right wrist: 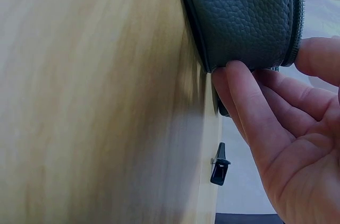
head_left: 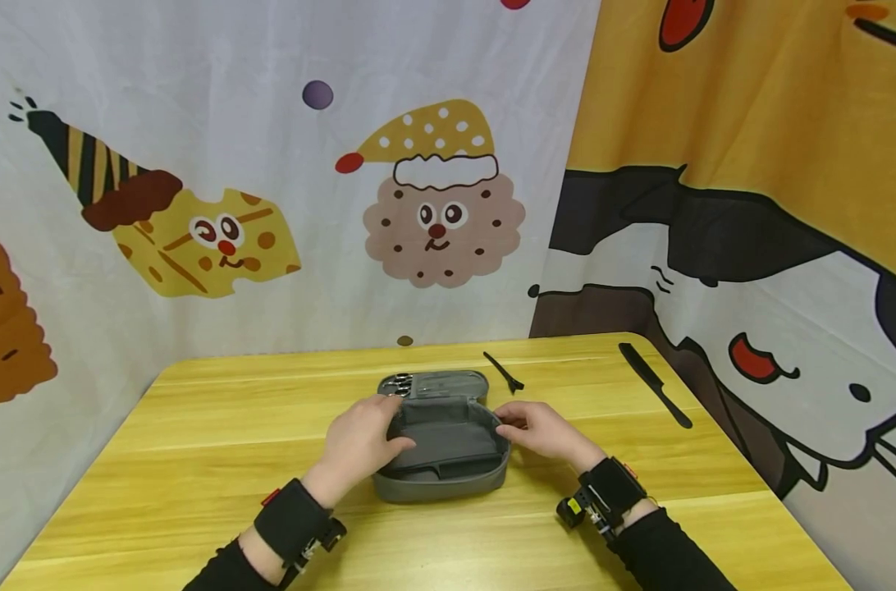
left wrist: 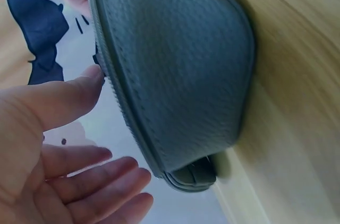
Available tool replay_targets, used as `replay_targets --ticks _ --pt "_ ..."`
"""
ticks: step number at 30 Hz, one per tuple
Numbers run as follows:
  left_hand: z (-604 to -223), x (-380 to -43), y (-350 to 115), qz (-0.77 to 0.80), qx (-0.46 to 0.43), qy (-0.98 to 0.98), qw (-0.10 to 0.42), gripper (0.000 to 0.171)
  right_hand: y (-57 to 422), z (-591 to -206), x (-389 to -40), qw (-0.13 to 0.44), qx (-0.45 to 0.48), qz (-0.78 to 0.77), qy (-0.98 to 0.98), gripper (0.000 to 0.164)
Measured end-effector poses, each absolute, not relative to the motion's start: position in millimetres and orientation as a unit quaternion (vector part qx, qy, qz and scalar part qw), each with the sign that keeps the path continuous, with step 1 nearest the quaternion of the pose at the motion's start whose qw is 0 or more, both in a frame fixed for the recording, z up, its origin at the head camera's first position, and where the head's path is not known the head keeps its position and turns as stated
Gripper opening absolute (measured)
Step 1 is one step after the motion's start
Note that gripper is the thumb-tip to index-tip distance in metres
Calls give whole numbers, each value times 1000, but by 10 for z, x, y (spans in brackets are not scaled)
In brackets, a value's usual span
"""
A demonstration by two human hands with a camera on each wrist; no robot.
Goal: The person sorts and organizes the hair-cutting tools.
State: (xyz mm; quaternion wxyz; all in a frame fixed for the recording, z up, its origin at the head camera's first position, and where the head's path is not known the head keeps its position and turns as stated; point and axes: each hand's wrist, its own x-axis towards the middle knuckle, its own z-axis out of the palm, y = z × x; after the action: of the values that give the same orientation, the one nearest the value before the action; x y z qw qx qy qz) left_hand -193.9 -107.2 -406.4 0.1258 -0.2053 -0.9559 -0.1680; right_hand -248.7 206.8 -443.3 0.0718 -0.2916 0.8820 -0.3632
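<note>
A grey zippered case (head_left: pixel 442 491) with a pebbled, leather-like surface lies unzipped on the table, its lid (head_left: pixel 451 382) folded back. Scissors (head_left: pixel 400 383) sit in the lid's left part. Along the inner front wall is a dark long item (head_left: pixel 466 466), its kind unclear. My left hand (head_left: pixel 363 439) is over the case's left side; in the left wrist view its fingers (left wrist: pixel 101 176) are loosely extended, apart from the outer wall, with the thumb near the zip edge. My right hand (head_left: pixel 540 428) holds the back right corner, thumb at the rim, fingers (right wrist: pixel 249 102) against the outside.
A black hair clip (head_left: pixel 504 372) lies behind the case to the right. Farther right, a black comb (head_left: pixel 655 386) lies near the table's right edge. The wooden table (head_left: pixel 197 460) meets a printed curtain (head_left: pixel 271 164) at the back and right.
</note>
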Motion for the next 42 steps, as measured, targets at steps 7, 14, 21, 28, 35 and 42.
replay_targets --ticks 7,14,21,28,35,42 --pt "-4090 -1983 -1138 -176 -145 -968 107 55 2072 -4438 -2484 73 -289 -365 882 29" --pt "-4155 -2013 -1201 -188 -130 -969 89 49 2081 -4458 -2491 70 -290 -366 882 29" --pt "-4242 -2017 -1259 -196 -134 -967 89 38 2085 -4477 -2498 72 -291 -370 879 29" --pt "-4298 -2043 -1293 -252 -132 -954 92 12 2081 -4476 -2496 67 -291 -368 881 29" --pt "-4322 -2062 -1292 -277 -127 -948 95 8 2077 -4464 -2490 67 -291 -367 881 29" --pt "-4313 -2061 -1269 -269 -127 -949 101 4 2102 -4428 -2494 54 -303 -357 882 34"
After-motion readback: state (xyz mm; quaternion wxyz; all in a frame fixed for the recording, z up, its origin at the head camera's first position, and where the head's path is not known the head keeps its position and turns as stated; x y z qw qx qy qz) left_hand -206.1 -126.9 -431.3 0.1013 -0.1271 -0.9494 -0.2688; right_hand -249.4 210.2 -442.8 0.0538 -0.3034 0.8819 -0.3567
